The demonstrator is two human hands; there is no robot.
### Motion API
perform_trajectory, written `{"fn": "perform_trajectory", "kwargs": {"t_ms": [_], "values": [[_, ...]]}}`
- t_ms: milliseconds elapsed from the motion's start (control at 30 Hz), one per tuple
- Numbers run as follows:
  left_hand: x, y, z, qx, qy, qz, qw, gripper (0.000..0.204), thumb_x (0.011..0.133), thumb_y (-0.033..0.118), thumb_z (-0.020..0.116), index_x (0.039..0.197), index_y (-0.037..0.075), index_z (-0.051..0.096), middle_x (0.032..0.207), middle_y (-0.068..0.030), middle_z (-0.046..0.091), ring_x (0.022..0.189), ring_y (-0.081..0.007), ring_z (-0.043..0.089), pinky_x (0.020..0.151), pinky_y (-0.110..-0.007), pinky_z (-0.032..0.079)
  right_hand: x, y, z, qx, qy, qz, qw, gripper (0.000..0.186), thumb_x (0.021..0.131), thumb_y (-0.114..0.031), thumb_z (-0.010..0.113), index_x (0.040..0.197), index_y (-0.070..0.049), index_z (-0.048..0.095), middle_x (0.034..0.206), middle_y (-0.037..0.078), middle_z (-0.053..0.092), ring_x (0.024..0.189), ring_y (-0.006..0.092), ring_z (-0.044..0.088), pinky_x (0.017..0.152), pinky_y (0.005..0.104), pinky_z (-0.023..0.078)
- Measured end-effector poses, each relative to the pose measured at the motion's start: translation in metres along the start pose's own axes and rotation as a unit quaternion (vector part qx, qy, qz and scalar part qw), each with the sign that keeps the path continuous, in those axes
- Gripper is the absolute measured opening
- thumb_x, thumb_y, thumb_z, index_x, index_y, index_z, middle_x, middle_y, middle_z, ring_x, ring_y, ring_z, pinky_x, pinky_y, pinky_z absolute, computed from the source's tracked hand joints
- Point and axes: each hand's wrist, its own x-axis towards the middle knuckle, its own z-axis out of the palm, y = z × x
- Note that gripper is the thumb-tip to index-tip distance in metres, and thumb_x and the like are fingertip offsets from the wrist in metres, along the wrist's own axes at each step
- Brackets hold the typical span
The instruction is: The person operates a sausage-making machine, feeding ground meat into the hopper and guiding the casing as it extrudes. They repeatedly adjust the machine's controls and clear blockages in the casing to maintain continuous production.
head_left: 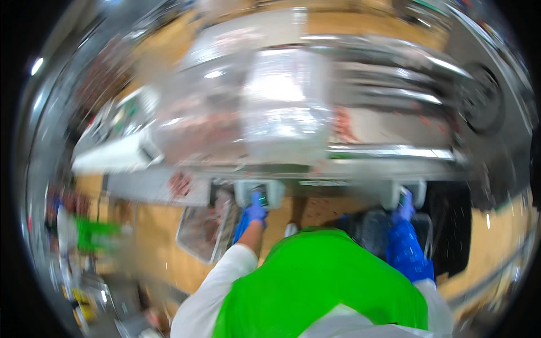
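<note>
My left hand [257, 209], in a blue-violet glove, reaches to a pale control box [275, 194] under the front edge of a large metal machine [363, 168]. Its fingertips touch or lie right over a dark part with a green spot. My right hand [404, 209], gloved alike and with a blue sleeve cover [407, 248], is at a second pale box [418, 191] farther right. Blur hides how the fingers of both hands are bent. On the machine lies a sheet of shiny clear plastic film [287, 101], with blurred reddish pieces, perhaps meat, beneath and beside it.
Left of my left hand stands a clear bin [197, 234] with pinkish pieces inside. A metal shelf [141, 188] bears a small reddish heap. A black bin [448, 225] stands at my right. Metal rollers [394, 93] run along the machine; a green-clad person [96, 234] is at far left.
</note>
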Motion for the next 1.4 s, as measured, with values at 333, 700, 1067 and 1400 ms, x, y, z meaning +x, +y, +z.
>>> {"fn": "perform_trajectory", "kwargs": {"t_ms": [333, 700, 1067, 1400], "values": [[0.021, -0.027, 0.032, 0.046, 0.114, 0.121, 0.985, 0.099, 0.077, 0.06, 0.076, 0.148, 0.003, 0.035, 0.143, -0.0139, 0.05, 0.128, -0.0275, 0.05, 0.105, -0.04, 0.041, 0.011, -0.004, -0.027, -0.119, 0.049, -0.023, 0.991, 0.082, 0.086, -0.057, 0.068, 0.152, -0.017, 0.039, 0.152, 0.011, 0.043, 0.135, 0.0317, 0.045, 0.112, 0.0552, 0.032], [0.035, -0.03, 0.039, 0.008, 0.107, 0.134, 0.985, 0.113, 0.072, 0.062, 0.078, 0.147, -0.007, 0.029, 0.145, -0.024, 0.045, 0.133, -0.0332, 0.046, 0.11, -0.041, 0.038, 0.056, 0.004, -0.057, -0.166, 0.035, -0.04, 0.985, 0.082, 0.084, -0.061, 0.066, 0.151, -0.02, 0.041, 0.154, 0.01, 0.041, 0.141, 0.0327, 0.039, 0.116, 0.0584, 0.02], [-0.037, 0.014, 0.047, 0.037, 0.125, 0.062, 0.99, 0.125, 0.069, 0.065, 0.08, 0.145, -0.014, 0.019, 0.148, -0.0285, 0.04, 0.138, -0.036, 0.042, 0.112, -0.041, 0.038, 0.148, 0.027, -0.125, -0.379, -0.252, -0.511, 0.729, 0.09, 0.083, -0.018, 0.07, 0.158, -0.009, 0.02, 0.156, 0.024, 0.029, 0.139, 0.0383, 0.04, 0.113, 0.0494, 0.039], [0.012, -0.026, 0.034, 0.039, 0.142, 0.122, 0.982, 0.09, 0.078, 0.05, 0.08, 0.141, -0.001, 0.041, 0.131, -0.0155, 0.058, 0.114, -0.0252, 0.058, 0.096, -0.039, 0.048, 0.047, 0.001, -0.061, -0.165, 0.027, 0.0, 0.986, 0.077, 0.091, -0.065, 0.055, 0.153, -0.022, 0.038, 0.156, 0.004, 0.039, 0.14, 0.029, 0.04, 0.115, 0.0573, 0.022]]}}
